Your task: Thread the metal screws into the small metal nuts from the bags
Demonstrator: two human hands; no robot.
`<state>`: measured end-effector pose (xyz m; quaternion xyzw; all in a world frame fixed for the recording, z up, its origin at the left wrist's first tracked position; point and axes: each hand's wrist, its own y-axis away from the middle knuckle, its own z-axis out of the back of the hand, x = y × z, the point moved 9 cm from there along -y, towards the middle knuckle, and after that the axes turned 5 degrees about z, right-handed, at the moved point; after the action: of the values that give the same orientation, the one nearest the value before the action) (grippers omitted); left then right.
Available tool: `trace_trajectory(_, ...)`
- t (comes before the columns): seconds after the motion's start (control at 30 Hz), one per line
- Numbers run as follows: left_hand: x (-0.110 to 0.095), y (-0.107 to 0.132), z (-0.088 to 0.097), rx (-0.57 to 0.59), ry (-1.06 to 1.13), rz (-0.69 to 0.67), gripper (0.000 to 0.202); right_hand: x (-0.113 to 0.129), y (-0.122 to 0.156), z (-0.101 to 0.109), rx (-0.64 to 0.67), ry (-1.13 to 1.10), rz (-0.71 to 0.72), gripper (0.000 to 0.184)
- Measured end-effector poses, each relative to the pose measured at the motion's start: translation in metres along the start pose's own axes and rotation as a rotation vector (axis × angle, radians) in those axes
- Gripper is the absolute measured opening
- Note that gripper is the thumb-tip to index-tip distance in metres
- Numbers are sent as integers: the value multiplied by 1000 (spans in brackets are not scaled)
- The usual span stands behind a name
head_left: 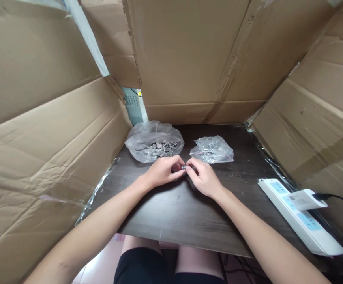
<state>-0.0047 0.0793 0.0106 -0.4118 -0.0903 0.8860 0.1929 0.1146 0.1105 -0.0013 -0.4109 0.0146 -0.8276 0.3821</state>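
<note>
My left hand and my right hand meet above the dark wooden table, fingertips pinched together on a small metal part held between them. Both hands are closed around it, and most of the part is hidden by the fingers. Just behind my left hand lies a clear plastic bag holding several small round metal pieces. Behind my right hand lies a smaller clear bag of small metal parts.
Cardboard walls enclose the table on the left, back and right. A white power strip with a plugged-in adapter and black cable lies along the right edge. My knees show below the front edge.
</note>
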Motion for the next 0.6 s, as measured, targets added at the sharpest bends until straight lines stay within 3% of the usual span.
trace_trajectory(0.17,-1,0,-1,0,-11,0,17,-2,-1,-1,-5,-14,12,36)
trace_trajectory(0.43,-1,0,2,-11,-23,-4,17,0,0,3,-12,-72,37,8)
trace_trajectory(0.5,-1,0,2,-11,-20,-2,16,1,-1,1,-7,-61,40,8)
trace_trajectory(0.6,1,0,1,-6,-17,7,15,1,-2,-2,21,-37,37,24)
